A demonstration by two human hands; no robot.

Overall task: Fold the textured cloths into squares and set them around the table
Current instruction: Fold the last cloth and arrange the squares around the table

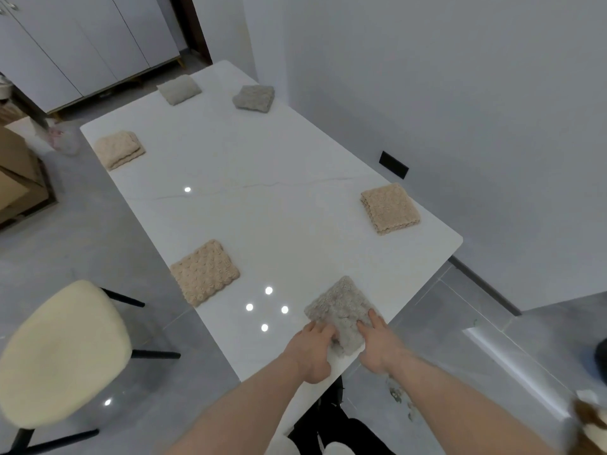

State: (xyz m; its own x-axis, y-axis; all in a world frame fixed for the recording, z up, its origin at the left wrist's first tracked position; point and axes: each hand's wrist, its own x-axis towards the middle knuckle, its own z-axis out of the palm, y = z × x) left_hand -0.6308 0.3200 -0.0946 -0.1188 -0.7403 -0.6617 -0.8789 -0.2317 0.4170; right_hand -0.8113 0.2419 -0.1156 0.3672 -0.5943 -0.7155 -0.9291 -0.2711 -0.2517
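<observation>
A folded grey textured cloth (340, 310) lies at the near edge of the white table (262, 208). My left hand (312, 351) grips its near left corner with curled fingers. My right hand (381, 344) rests on its near right side with fingers laid on top. Several other folded cloths sit around the table: a beige one (205, 272) near left, a beige one (390, 208) at the right edge, a cream one (119, 149) at the left edge, a pale grey one (179, 89) and a darker grey one (254, 98) at the far end.
A cream-seated chair (62, 353) with black legs stands left of the table. Cardboard boxes (16, 178) sit on the floor at far left. White cabinets (82, 44) line the back, and a grey wall (460, 93) runs along the table's right side.
</observation>
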